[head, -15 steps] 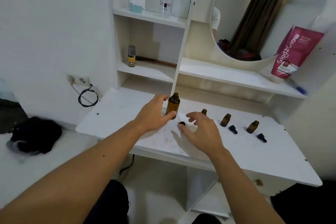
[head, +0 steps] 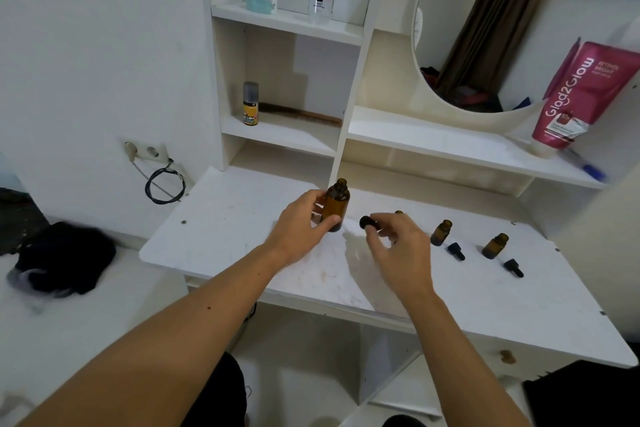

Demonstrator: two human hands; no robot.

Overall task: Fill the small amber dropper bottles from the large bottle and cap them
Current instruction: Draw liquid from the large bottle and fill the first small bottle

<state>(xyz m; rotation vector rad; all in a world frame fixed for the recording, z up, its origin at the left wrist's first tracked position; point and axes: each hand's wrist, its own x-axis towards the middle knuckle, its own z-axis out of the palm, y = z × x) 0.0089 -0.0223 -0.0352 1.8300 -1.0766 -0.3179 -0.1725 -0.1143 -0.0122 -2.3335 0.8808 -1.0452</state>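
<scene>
Amber glass: one large bottle [head: 336,203] stands uncapped on the white desk [head: 225,225], gripped by the left hand [head: 300,225]. Just beside it, the right hand [head: 398,248] pinches one black dropper cap [head: 369,222]. Three small bottles [head: 441,232] stand rightward, one mostly hidden; two more dropper caps [head: 455,251] lie beside them.

Left hand [head: 300,222], right hand [head: 398,246] gripping.
</scene>
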